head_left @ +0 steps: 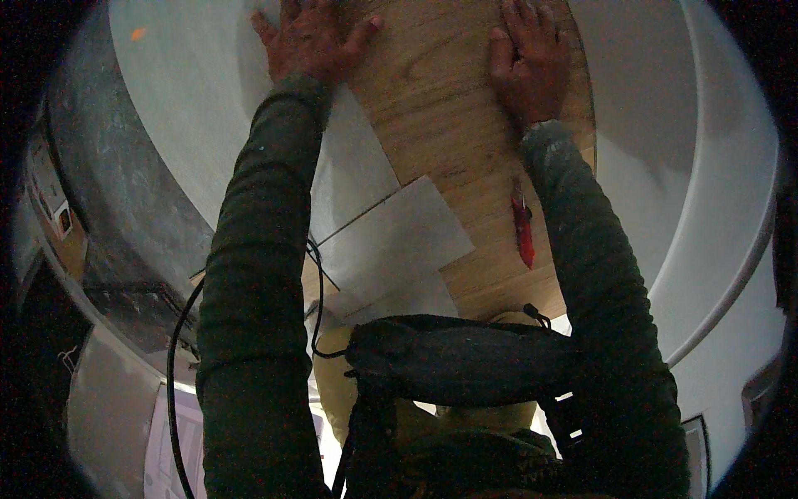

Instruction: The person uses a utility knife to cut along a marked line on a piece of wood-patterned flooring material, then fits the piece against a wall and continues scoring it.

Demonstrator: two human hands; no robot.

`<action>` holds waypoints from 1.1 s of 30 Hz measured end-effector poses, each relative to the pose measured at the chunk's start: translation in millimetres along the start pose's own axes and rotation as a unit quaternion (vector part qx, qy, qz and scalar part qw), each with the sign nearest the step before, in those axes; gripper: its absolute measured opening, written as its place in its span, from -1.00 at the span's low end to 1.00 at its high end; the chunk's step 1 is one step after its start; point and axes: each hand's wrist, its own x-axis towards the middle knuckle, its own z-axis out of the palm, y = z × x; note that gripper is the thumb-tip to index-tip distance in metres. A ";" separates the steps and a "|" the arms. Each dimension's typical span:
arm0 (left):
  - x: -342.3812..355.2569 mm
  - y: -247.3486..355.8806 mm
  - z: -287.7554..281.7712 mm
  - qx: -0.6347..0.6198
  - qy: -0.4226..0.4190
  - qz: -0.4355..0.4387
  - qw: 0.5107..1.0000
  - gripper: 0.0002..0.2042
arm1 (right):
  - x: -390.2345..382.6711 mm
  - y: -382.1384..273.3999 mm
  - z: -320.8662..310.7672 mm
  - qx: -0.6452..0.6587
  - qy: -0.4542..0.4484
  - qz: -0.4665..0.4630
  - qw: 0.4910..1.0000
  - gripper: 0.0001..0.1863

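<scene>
My left hand (pixel 314 40) lies with its fingers spread at the far side, over the border between a pale grey sheet (pixel 357 154) and a wood-grain surface (pixel 440 100). Farther right, my right hand (pixel 534 71) rests palm down on the wood-grain surface, its fingers stretched out and close together. Neither hand holds anything that I can see; the farthest fingertips run out at the top edge. Nearer to me, beside my right forearm, lies a red-handled knife (pixel 523 233) with a thin tip pointing away. Smaller grey pieces (pixel 403 233) lie between my forearms.
A black pouch (pixel 465 358) hangs at my waist, with a black cable (pixel 320 291) running beside my left forearm. White wall (pixel 648 141) curves along the right. A dark grey surface (pixel 141 158) lies to the left, and a pale door (pixel 174 441) shows at lower left.
</scene>
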 end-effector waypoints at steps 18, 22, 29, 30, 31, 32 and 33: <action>-52.9 -5.1 38.2 -0.049 0.096 -0.109 0.988 -0.19 | -39.1 10.8 19.1 -0.017 -0.026 0.024 0.999 -0.53; -43.5 -16.0 32.7 -0.062 0.119 -0.073 0.988 -0.23 | -28.5 0.9 10.2 0.006 -0.021 0.026 0.999 -0.52; -48.6 -17.8 31.9 -0.065 0.119 -0.070 0.988 -0.29 | -33.6 -7.0 0.6 0.007 -0.040 0.022 0.999 -0.54; -48.3 -17.6 30.6 -0.065 0.121 -0.074 0.988 -0.29 | -33.7 -6.7 -0.7 0.007 -0.039 0.018 0.999 -0.54; -47.5 -17.2 29.5 -0.071 0.115 -0.072 0.988 -0.29 | -33.3 -6.4 -1.2 0.007 -0.037 0.013 0.999 -0.55; -46.2 -16.5 28.8 -0.077 0.109 -0.070 0.989 -0.29 | -32.5 -5.9 -0.8 0.006 -0.037 0.009 0.999 -0.55; -45.0 -18.5 26.9 -0.076 0.109 -0.073 0.988 -0.29 | -31.2 -8.2 -0.8 0.016 -0.036 0.021 0.999 -0.55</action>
